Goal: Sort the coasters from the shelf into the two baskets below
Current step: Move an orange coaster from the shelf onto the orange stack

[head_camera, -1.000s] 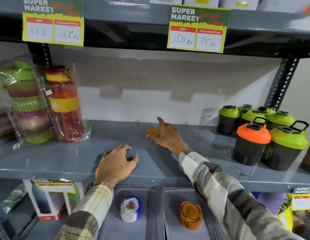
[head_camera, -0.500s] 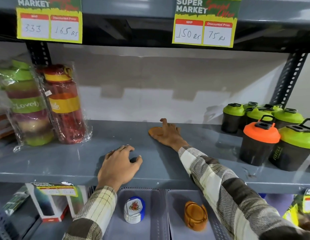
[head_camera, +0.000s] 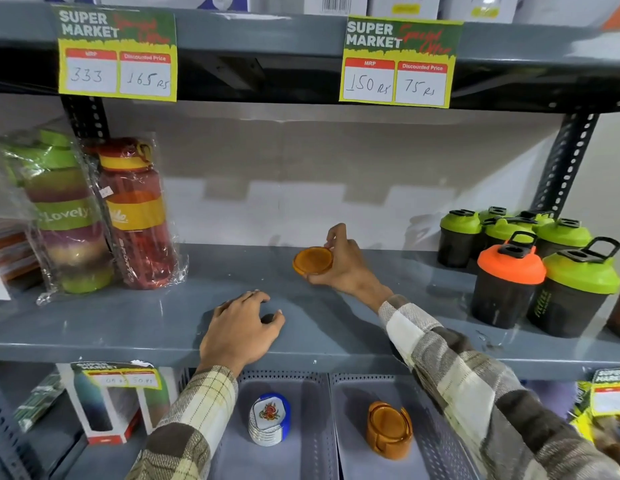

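Observation:
My right hand point(head_camera: 346, 265) grips a round orange coaster point(head_camera: 312, 260), tilted up on edge just above the grey shelf point(head_camera: 163, 323). My left hand point(head_camera: 241, 329) rests palm down near the shelf's front edge, fingers curled over the surface, holding nothing that I can see. Below the shelf stand two grey perforated baskets. The left basket point(head_camera: 312, 427) holds a stack of white and blue coasters with a flower print point(head_camera: 269, 419). The right basket point(head_camera: 436, 441) holds a stack of orange coasters point(head_camera: 388, 429) in a holder.
Two wrapped large bottles point(head_camera: 104, 216) stand at the shelf's left. Shaker bottles with green lids and one orange-lidded shaker point(head_camera: 507, 282) crowd the right. Price tags point(head_camera: 398, 62) hang from the shelf above. Boxed bottles point(head_camera: 104, 407) sit lower left.
My right hand has closed on the orange coaster that lay flat under it and lifted it up on edge. My left hand has stayed in place.

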A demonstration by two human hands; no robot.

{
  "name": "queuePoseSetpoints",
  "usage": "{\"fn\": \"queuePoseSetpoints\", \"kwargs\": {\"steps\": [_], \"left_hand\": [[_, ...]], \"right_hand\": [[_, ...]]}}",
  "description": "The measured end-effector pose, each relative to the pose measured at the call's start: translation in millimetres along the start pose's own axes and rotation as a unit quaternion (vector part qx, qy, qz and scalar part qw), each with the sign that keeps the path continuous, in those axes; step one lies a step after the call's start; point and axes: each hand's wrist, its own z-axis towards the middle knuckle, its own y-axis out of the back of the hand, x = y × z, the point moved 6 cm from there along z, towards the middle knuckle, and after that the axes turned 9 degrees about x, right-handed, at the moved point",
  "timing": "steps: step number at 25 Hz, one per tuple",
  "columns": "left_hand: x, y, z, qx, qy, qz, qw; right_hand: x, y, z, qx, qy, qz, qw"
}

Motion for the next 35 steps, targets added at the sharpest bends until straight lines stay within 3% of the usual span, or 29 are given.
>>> {"fn": "queuePoseSetpoints", "kwargs": {"steps": [9,13,17,25,35], "left_hand": [[2,-4,1,0.045,-0.005,0.008,0.999],[-2,-1,-3,0.011,-0.015,-0.001,1.000],[-3,1,-5,0.027,0.001,0.009,1.000],[-3,-1,-5,0.033,0.011,0.007,0.999],[1,-3,-3,0.023,0.010,0.008,1.000]], "right_hand": [[94,93,-149,-0.196,0.203,0.001,0.959],[130,123,-211,-0.267,0.284,-0.067,0.918],[146,135,-236,-0.279,0.315,-0.108,0.901],[133,132,-239,-0.261,0.290,-0.079,0.917],[64,69,-260,-0.136,0.125,0.102,0.978]]}}
